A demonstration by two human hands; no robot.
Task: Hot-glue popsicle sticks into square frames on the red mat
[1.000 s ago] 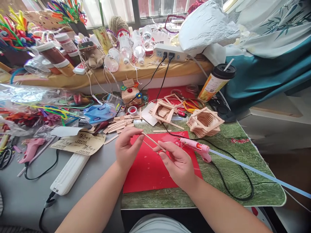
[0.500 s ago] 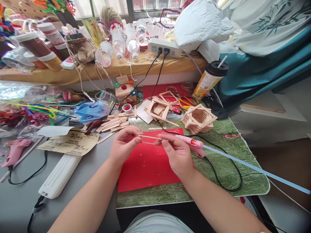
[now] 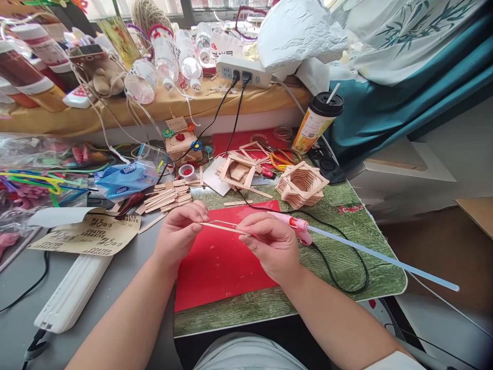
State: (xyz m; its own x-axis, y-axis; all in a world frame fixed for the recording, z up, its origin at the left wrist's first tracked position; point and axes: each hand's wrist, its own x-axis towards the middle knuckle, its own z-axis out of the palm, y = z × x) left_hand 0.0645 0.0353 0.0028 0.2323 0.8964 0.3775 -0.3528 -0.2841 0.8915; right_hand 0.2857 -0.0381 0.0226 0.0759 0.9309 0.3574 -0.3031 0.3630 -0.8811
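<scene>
Pinched between both hands over the red sheet (image 3: pixel 227 267) are thin wooden craft sticks (image 3: pixel 223 227), seen nearly edge-on. Two pale edges show, one behind the other; whether they are joined I cannot tell. The fingers of my left hand (image 3: pixel 180 234) close on the left end, and those of my right hand (image 3: pixel 271 244) on the right end. Just beyond my right hand lies a pink glue gun (image 3: pixel 298 226) with a long translucent glue stick (image 3: pixel 385 259) out of its back. Loose craft sticks (image 3: pixel 169 197) lie in a pile beyond my left hand.
Stacked craft-stick frames (image 3: pixel 302 185) and a square frame (image 3: pixel 239 172) stand behind the red sheet. A drink cup (image 3: pixel 318 121) is at the back right. Left are sandpaper (image 3: pixel 88 234) and a white power strip (image 3: pixel 75 290). A black cord (image 3: pixel 362 288) loops on the right.
The view has shifted, so the table things sit further left in it. Both hands keep hold of the craft sticks, which now tilt slightly down to the right.
</scene>
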